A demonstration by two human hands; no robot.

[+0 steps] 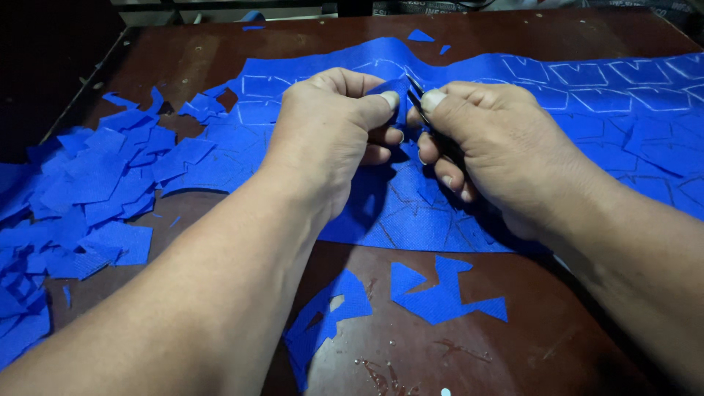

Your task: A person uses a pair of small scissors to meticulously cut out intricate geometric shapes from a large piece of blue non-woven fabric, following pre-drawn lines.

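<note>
Hands meet right over the middle of a big blue fabric sheet that's spread across a dark brown wooden surface. From the head view, the left hand has its thumb and fingers pinched shut on a small raised flap of that blue fabric, holding it up off the sheet. The right hand sits just beside it, nearly touching, fingers curled closed around a thin dark tool with its tip poking up between the two thumbs; looks like small scissors or a blade, but I can't really tell which since most of it is hidden in the fist. The sheet has white chalk-style outlines drawn in rows on its far right part. Off to the left there's a loose pile of cut blue pieces heaped on the surface, well apart from the hands. Nearer the camera, a couple of jagged blue offcuts lie flat on the wood, plus a few tiny scraps by the far edge.
</note>
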